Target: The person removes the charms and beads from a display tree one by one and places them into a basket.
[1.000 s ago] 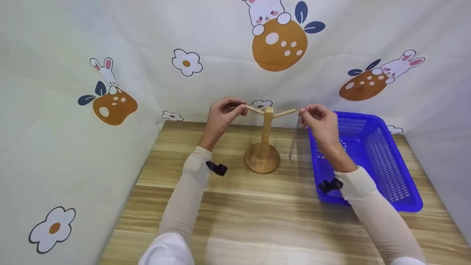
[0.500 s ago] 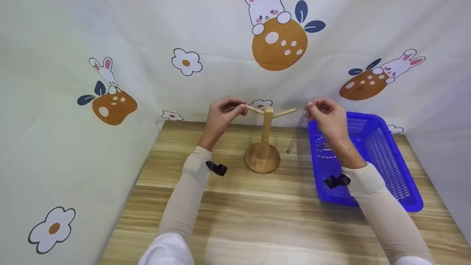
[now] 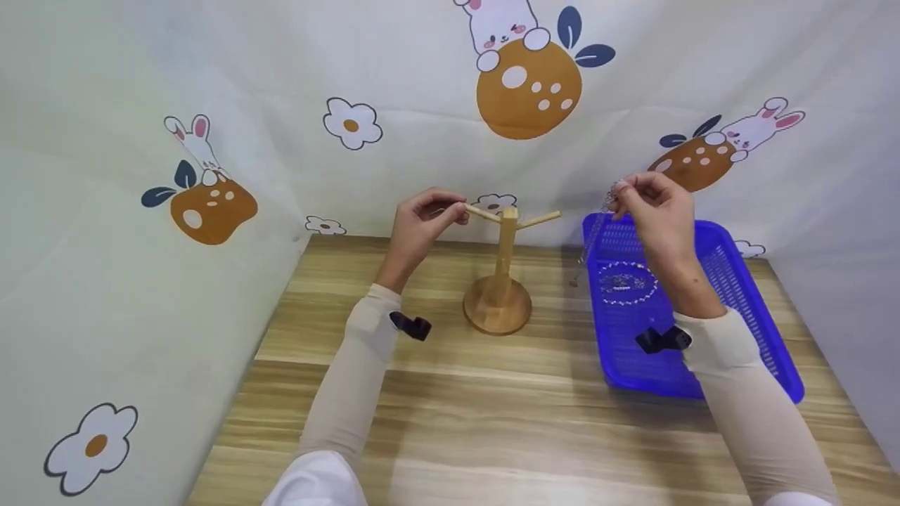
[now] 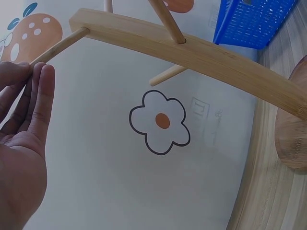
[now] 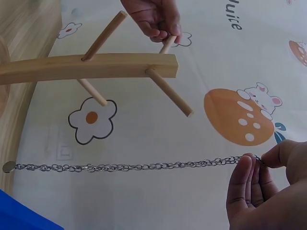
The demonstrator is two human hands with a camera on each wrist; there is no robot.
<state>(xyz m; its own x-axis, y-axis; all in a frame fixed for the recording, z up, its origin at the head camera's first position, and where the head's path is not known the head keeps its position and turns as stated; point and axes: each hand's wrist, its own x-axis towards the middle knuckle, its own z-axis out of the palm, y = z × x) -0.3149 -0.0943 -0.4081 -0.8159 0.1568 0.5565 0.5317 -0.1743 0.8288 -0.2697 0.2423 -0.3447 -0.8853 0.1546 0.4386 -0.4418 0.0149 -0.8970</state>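
Observation:
A wooden stand (image 3: 506,246) with a round base and several pegs stands upright on the table. My left hand (image 3: 418,228) pinches the tip of its upper left peg (image 4: 60,45) between thumb and fingers. To the right of the stand, my right hand (image 3: 661,218) pinches a silver chain necklace (image 5: 124,167) by its upper end. The chain hangs down doubled, with a small round pendant (image 5: 9,166) at the bottom. In the head view it overlaps the left rim of the blue basket. No jewellery hangs on the pegs in view.
The blue plastic basket (image 3: 599,344) sits on the wood-grain table (image 3: 492,400) at the right. Inside lies a beaded loop (image 3: 626,303) with more chain in its middle. Cloth walls (image 3: 415,161) with printed rabbits and flowers enclose the back and sides.
My right hand has moved right and upward, away from the right peg, carrying the necklace towards the basket. My left hand keeps its hold on the left peg.

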